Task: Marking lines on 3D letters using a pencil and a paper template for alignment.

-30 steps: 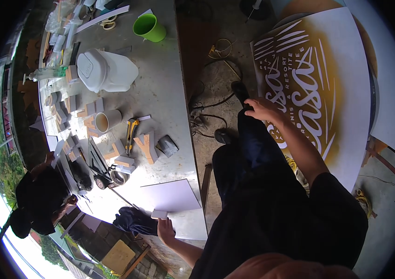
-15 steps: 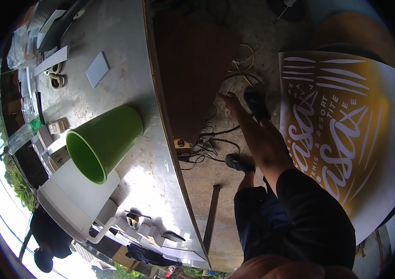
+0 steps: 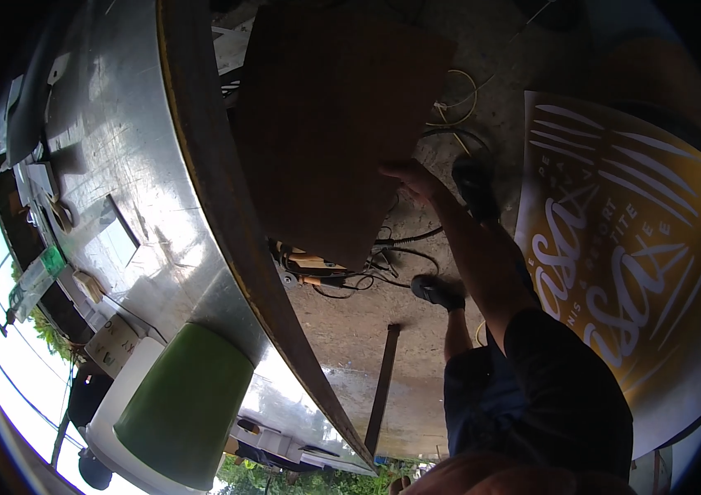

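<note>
My right hand [image 3: 413, 176] grips the lower right edge of a large, flat, dark brown board [image 3: 326, 136], with the fingers partly hidden at its edge. The board hangs over the floor beside a metal-topped table [image 3: 194, 256]. To the right is a white sheet [image 3: 656, 186] with a yellow-shaded print of white lettering and strokes; what holds it is not visible. My left hand does not show clearly anywhere.
A tapered green bin [image 3: 194, 404] stands on the table near a pale flat piece [image 3: 114, 241]. Black cables [image 3: 408, 241] and a yellow cord [image 3: 470, 103] lie on the concrete floor. Orange-and-black tools [image 3: 311, 279] are under the table edge, near a leaning bar [image 3: 382, 384].
The view has shifted, so the table and green bin sit further left and lower. More of the brown board shows, clear of the table edge, with my right hand still at it.
</note>
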A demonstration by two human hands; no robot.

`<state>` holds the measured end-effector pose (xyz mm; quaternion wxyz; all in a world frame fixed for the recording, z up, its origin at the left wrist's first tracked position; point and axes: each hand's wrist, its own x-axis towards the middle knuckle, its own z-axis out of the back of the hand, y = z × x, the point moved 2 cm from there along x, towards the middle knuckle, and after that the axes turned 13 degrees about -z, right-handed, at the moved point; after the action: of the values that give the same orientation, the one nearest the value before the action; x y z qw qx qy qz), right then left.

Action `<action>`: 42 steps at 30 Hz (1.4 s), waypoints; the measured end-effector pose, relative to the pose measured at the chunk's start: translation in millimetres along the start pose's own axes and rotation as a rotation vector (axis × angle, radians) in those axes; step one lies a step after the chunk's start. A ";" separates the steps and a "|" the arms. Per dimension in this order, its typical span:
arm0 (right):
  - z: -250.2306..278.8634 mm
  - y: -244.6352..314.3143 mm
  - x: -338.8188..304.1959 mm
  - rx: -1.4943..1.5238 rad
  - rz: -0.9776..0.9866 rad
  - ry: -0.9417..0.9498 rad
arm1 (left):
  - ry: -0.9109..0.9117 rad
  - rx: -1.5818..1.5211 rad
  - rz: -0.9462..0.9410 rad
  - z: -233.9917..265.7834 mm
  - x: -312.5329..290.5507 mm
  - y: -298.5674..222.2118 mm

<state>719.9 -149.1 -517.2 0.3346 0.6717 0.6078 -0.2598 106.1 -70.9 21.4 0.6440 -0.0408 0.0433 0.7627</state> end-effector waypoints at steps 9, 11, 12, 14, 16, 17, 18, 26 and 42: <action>-32.5 5.6 -34.5 0.108 0.201 0.091 | 0.200 -0.024 0.070 -11.7 -25.6 26.3; -47.4 13.3 -52.7 0.091 0.191 0.076 | 0.238 -0.047 0.075 -15.9 -29.5 28.5; -55.1 18.6 -65.9 0.074 0.176 0.053 | 0.262 -0.062 0.076 -19.6 -32.0 29.8; -59.2 28.2 -92.4 0.053 0.158 0.023 | 0.316 -0.095 0.071 -28.9 -35.2 28.4; -62.8 36.6 -130.6 0.043 0.146 -0.006 | 0.373 -0.140 0.060 -45.4 -38.0 20.6; -63.0 38.6 -154.1 0.046 0.170 -0.005 | 0.401 -0.167 0.051 -57.5 -39.3 13.2; -59.0 37.6 -176.2 0.006 0.197 -0.046 | 0.436 -0.197 0.039 -71.1 -40.9 4.5; -89.2 49.0 -399.2 -0.256 0.368 -0.414 | 0.685 -0.392 -0.037 -129.6 -60.4 -42.0; -217.1 197.9 -625.1 -0.724 0.779 -0.858 | 1.024 -0.680 -0.302 -177.3 -72.0 -78.2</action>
<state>824.5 -392.0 120.9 0.8185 0.5249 0.1839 -0.1439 196.4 -149.4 -147.2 0.5932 -0.6086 0.0950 0.5184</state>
